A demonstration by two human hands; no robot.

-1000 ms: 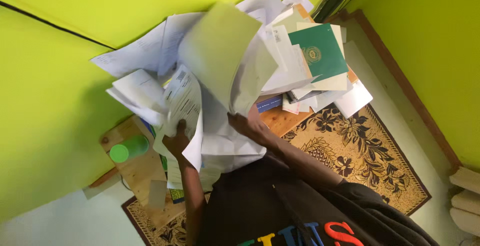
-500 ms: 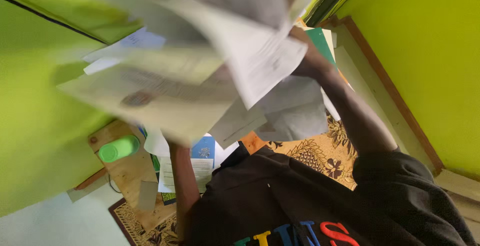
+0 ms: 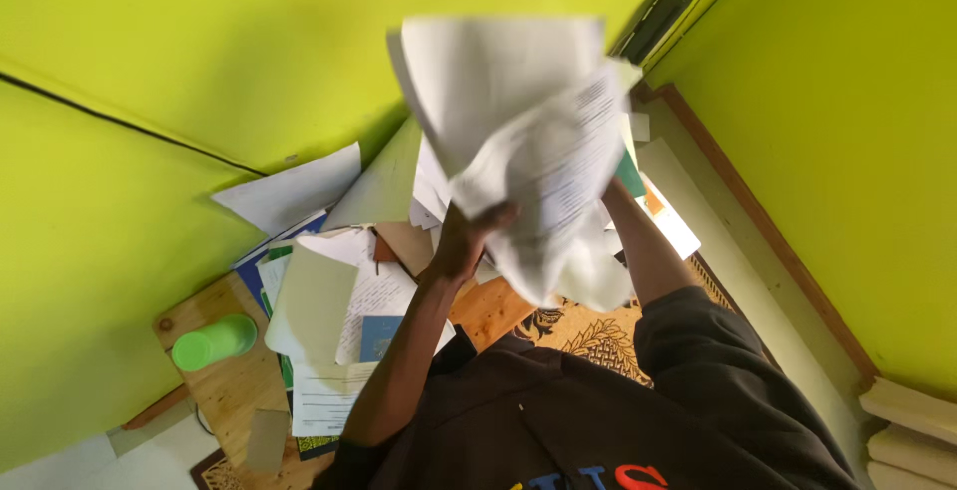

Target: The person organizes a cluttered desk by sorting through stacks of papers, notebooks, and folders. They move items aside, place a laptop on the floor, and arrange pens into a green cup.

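I hold a thick crumpled bundle of white papers [image 3: 538, 151] lifted in front of the lime-green wall. My left hand [image 3: 469, 236] grips the bundle from below at its left edge. My right forearm [image 3: 638, 246] runs up into the bundle's right side, and that hand is hidden behind the sheets. Beneath the bundle, loose sheets, envelopes and booklets [image 3: 339, 291] lie scattered on a low wooden table [image 3: 224, 390].
A green cup [image 3: 212, 341] stands on the table's left end. A blue booklet [image 3: 379, 335] lies among the sheets. A patterned rug [image 3: 588, 335] covers the floor by the table. Wooden skirting [image 3: 768, 221] lines the right wall, with cream stacked slabs [image 3: 907, 420] at the lower right.
Both hands have gathered the spread-out papers off the table into one bundle and raised it. The table's sheets and booklets are now uncovered. The camera has shifted slightly.
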